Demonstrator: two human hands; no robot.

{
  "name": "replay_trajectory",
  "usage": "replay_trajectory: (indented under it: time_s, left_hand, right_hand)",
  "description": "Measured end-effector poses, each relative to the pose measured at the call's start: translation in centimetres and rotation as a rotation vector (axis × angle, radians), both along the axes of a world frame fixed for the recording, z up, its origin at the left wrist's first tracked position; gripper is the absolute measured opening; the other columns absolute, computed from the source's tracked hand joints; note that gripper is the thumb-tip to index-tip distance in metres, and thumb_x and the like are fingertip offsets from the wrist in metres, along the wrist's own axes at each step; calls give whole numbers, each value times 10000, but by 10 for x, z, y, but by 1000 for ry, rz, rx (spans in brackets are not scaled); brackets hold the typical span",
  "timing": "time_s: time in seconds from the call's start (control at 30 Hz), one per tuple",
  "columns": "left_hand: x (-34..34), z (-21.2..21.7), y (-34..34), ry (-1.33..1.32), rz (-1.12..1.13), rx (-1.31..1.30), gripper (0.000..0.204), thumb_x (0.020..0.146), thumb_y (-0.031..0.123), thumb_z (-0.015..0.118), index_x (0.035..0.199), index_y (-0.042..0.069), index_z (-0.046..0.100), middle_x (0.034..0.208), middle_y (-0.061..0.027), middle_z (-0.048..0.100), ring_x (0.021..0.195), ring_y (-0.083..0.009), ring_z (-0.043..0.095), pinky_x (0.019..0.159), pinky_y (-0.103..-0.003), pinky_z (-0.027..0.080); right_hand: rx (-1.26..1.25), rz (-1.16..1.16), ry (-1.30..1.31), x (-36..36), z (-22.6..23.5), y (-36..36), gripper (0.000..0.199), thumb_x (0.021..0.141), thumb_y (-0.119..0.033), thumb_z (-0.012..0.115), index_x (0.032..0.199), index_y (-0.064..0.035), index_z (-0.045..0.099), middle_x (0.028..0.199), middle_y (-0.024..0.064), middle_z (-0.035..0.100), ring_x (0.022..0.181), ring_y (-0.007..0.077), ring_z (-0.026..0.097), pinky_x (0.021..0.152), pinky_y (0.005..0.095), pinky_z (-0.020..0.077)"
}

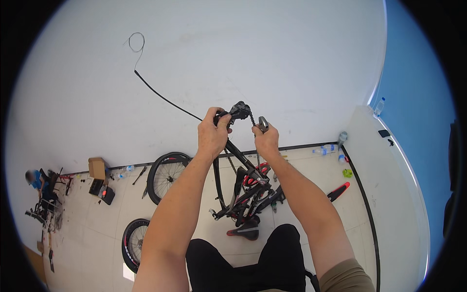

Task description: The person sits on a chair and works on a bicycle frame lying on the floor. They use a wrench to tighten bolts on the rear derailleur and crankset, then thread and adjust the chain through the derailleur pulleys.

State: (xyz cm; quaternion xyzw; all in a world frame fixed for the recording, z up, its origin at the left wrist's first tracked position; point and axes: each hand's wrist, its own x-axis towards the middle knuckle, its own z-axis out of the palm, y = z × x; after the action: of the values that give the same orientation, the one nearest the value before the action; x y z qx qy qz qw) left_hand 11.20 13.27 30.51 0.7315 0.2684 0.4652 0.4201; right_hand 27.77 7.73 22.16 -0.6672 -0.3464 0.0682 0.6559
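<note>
My left hand [213, 134] is closed on a black bicycle rear derailleur [239, 112], held up against the white wall. From the derailleur a dark chain [252, 118] runs down to my right hand [266, 142]. That hand is closed round a grey metal tool [263, 123] with a rounded end; its exact kind is hidden by the fingers. A black cable housing [165, 99] leads off to the upper left, with a coiled bare wire [136, 43] at its end. Below both hands stands a black bicycle frame [238, 155], upside down, its saddle [247, 229] on the floor.
Two wheels, one upper [168, 179] and one lower [134, 245], are left of the frame. Farther left are an open cardboard box [98, 168], a black toolbox [103, 192] and a person [36, 180] in blue. Bottles [325, 150] and a red-black fender [339, 191] lie right.
</note>
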Motion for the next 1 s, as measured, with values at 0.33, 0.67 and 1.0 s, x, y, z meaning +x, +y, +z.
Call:
replay_trajectory:
  time_s: [0.33,0.67,1.0]
  left_hand:
    - [0,-3,0,-17,-6,10,182,997,119,588,1125,-8,559,890,-85,645,710,-138,667,615,-269,550]
    - [-1,-1,-2,3,7,7,189,990,132,600,1116,-3,562,868,-82,650,702,-142,679,602,-260,529]
    - [1,-1,-2,3,15,43,202,976,142,619,1117,6,571,832,-93,663,685,-156,695,589,-283,520]
  right_hand:
    - [240,55,-23,-5,19,2,267,836,-185,763,988,22,690,900,108,670,758,191,609,703,354,486]
    - [35,-64,-297,-10,26,-1,223,875,-198,721,887,17,660,836,188,654,716,342,628,671,428,492]
    - [-37,-103,-324,1,1,-6,204,863,-175,715,885,18,654,821,187,648,724,353,632,681,448,493]
